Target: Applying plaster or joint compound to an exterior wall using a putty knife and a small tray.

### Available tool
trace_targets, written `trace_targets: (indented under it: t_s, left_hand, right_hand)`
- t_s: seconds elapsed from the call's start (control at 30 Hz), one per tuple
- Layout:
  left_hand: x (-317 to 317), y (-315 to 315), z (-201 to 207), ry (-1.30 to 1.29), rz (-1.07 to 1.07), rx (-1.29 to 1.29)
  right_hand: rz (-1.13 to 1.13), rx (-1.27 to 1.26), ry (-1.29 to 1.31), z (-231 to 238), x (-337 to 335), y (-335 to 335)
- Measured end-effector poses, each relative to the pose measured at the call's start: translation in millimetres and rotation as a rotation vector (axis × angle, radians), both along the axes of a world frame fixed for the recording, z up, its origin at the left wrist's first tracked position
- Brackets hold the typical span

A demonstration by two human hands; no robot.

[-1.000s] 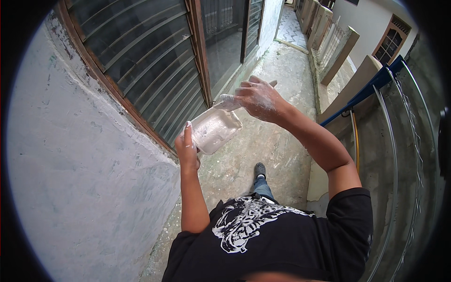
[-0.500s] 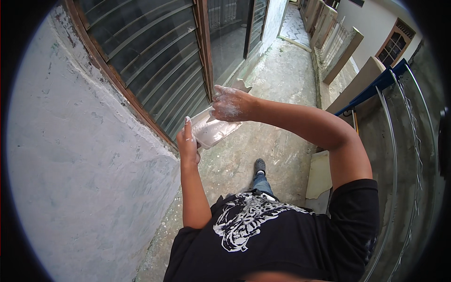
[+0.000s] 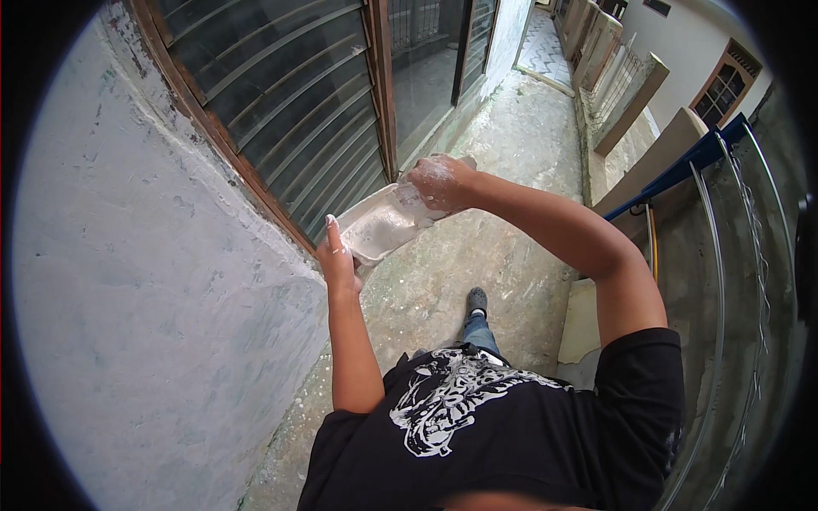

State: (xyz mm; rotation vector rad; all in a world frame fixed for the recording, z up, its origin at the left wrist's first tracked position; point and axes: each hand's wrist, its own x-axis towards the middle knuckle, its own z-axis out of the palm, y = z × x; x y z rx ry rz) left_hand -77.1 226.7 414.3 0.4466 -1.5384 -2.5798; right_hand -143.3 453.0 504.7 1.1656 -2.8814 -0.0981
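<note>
A shallow whitish tray [image 3: 361, 210] is held out in front of me, beside the louvred window [image 3: 281, 102]. Pale wet-looking stuff [image 3: 381, 228] coats its inside. My left hand [image 3: 336, 262] grips the tray's near left end, its white-smeared thumb up along the rim and its other fingers mostly hidden underneath. Over the far right end of the tray is my right hand [image 3: 439, 181], closed and spattered with white. Its fingers face away, and what they hold is hidden; a small greyish edge shows just past the knuckles.
Close on my left stands a patchy, pale rough wall [image 3: 170, 298]. Concrete floor [image 3: 520, 230] runs ahead as a narrow passage. To the right are a blue-ended metal rack [image 3: 707, 162], a leaning pale board [image 3: 581, 324] and a low wall [image 3: 626, 106].
My right hand has moved right and slightly forward, uncovering more of the tray's inside. The tray appears tilted differently, while my left hand keeps its grip. The view has shifted slightly.
</note>
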Motion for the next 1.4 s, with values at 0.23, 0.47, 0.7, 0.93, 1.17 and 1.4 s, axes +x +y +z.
trace_targets:
  t_s: [0.23,0.47,0.7,0.93,1.17,1.4]
  left_hand:
    - [-7,11,-11,0.035,-0.011,-0.041]
    - [-4,7,-20,-0.007,-0.006,-0.009]
    - [0,-1,-13,0.008,-0.040,0.035]
    - [-1,-2,-29,-0.014,-0.042,0.135]
    - [-33,-6,-74,-0.098,0.009,0.300]
    - [-79,-2,-131,-0.229,-0.024,0.169]
  right_hand:
    - [-0.139,0.023,-0.235,8,9,-9]
    - [-0.401,-0.556,-0.661,14,17,7]
    - [-0.601,-1.309,-1.087,-37,27,37]
    - [-0.685,-1.762,-1.239,-124,37,50]
    - [-0.785,-1.874,-1.328,-194,24,67]
    - [-0.829,-2.324,-1.366,-265,-14,91]
